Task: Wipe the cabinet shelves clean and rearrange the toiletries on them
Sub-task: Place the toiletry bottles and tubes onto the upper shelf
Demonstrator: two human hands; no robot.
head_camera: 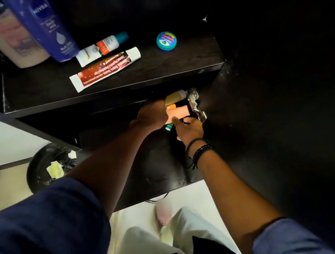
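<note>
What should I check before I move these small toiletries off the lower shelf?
1. Left hand grips the small toiletries: ok.
2. Right hand has a hold: cannot tell; it touches the peach tube.
3. Metal hinge is clear of the toiletries: not ok, it is right beside them.
4. Room on the upper shelf: ok, bare wood near the teal jar.
5. Lower shelf is wiped: cannot tell, too dark.

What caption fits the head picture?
Left hand grips bottles, right hand touches them, below a shelf of tubes.
</note>
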